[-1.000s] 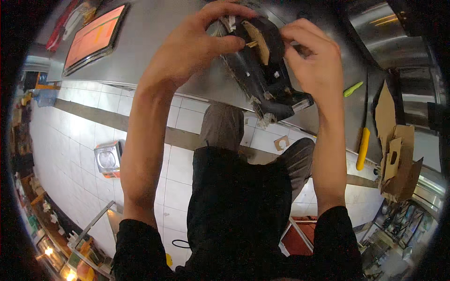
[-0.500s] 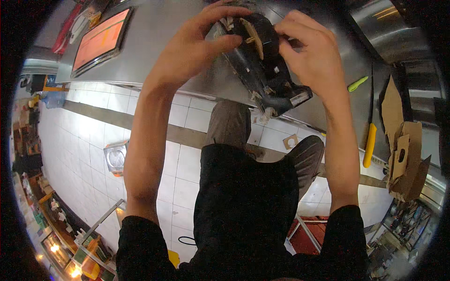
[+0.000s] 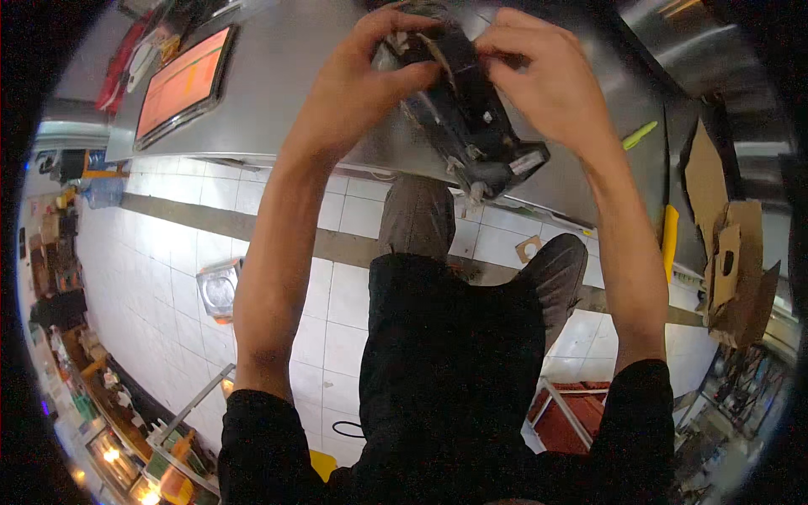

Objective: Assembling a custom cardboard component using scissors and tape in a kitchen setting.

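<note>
A black tape dispenser (image 3: 471, 135) with whitish scraps stuck to it lies tilted at the near edge of the steel worktop. At its far end sits a black tape roll (image 3: 461, 66) with a tan inner ring. My left hand (image 3: 370, 76) grips the far end, thumb against the roll's inner side and fingers curled over the top. My right hand (image 3: 539, 76) is closed in a pinch at the roll's right edge. Its fingertips are partly hidden, so any loose tape end between them does not show.
A tablet (image 3: 183, 87) with an orange screen lies on the worktop (image 3: 269, 67) at the left. To the right are a green pen-like tool (image 3: 640, 135), a yellow-handled knife (image 3: 670, 240) and torn cardboard (image 3: 730, 261). A clear-topped box (image 3: 220, 290) stands on the tiled floor.
The tape roll has turned, so its tan inner side shows less. My right hand has shifted slightly left and up along the roll. My left hand keeps its grip.
</note>
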A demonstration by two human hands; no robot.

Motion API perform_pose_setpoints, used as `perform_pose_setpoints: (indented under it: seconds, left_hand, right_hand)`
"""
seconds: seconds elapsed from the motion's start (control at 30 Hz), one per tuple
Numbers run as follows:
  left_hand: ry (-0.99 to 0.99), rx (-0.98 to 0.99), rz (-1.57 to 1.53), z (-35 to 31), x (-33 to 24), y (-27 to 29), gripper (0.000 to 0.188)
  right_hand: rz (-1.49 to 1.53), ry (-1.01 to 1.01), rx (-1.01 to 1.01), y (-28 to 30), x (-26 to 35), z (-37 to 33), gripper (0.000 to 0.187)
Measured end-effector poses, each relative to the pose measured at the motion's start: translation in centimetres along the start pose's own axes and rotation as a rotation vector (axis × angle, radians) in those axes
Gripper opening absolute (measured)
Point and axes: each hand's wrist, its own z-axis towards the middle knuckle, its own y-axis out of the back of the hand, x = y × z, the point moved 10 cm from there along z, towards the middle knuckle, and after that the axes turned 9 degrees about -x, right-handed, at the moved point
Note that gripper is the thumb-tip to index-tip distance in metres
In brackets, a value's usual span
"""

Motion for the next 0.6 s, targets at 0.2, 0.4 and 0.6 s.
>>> perform_pose_setpoints:
  seconds: [0.2, 0.4, 0.6]
  left_hand:
    - [-0.045, 0.07, -0.03, 0.1, 1.2, -0.3, 0.036]
    - [0.077, 0.189, -0.238, 1.2, 2.3, -2.0, 0.038]
    - [0.067, 0.262, -0.325, 1.4, 2.6, -2.7, 0.044]
  right_hand:
    - [0.274, -0.353, 0.198, -1.0, -3.1, 0.2, 0.012]
    - [0.501, -0.576, 0.177, -1.8, -5.5, -1.3, 0.014]
    - [0.052, -0.316, 0.035, -0.2, -2.9, -0.7, 0.017]
